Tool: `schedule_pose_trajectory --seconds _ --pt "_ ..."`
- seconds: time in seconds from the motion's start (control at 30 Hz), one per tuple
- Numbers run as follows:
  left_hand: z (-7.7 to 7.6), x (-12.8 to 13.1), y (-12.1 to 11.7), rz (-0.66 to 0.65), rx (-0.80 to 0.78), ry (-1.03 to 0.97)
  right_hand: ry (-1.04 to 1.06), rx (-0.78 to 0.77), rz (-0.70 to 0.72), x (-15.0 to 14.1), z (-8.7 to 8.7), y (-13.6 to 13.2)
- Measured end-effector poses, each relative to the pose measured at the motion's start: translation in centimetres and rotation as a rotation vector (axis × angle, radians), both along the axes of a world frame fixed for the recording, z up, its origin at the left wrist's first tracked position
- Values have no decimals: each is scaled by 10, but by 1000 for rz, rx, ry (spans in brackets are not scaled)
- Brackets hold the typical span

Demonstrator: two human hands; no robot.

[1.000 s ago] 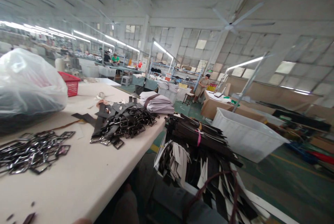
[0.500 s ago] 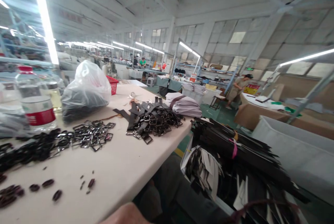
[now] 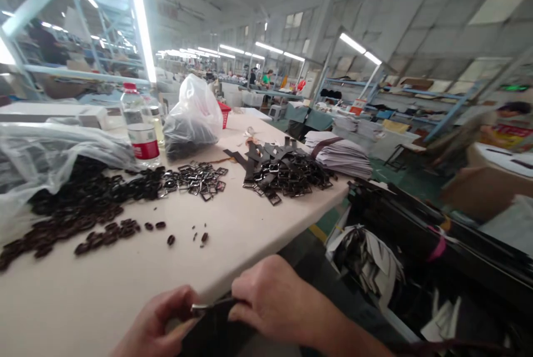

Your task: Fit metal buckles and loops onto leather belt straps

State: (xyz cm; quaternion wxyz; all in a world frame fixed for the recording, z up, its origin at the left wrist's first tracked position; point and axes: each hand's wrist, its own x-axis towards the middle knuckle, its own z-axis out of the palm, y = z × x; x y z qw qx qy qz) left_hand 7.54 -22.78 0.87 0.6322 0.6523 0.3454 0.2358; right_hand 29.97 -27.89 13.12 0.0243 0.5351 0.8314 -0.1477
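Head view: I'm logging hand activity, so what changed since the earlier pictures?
The camera has turned left. The left hand and right hand have come further into view, holding a thin, partly shiny piece between them; when they grasped it is unclear. The strap pile and loose buckles stayed put.

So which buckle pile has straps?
The buckle pile beside the banded white stack; dark straps stick out of it, while the pile nearer the red-capped bottle shows none.

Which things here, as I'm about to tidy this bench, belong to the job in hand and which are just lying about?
Likely the job's:
shiny metal piece, in the left hand
dark strip, in the right hand
loose buckles
heap of buckled strips

Seemingly just lying about:
red-capped bottle
red basket
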Motion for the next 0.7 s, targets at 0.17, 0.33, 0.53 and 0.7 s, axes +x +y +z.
schedule_pose_trajectory --seconds 0.17,0.33,0.53,0.7 --pt "26 19 -1 -227 337 32 -220 254 274 -8 14 17" --pt "30 34 14 -15 80 -140 141 644 80 4 5 34" --pt "17 49 26 197 -167 -322 593 38 -320 18 -41 32" --pt "16 63 20 172 -176 -387 1163 -135 -390 -2 -88 27"
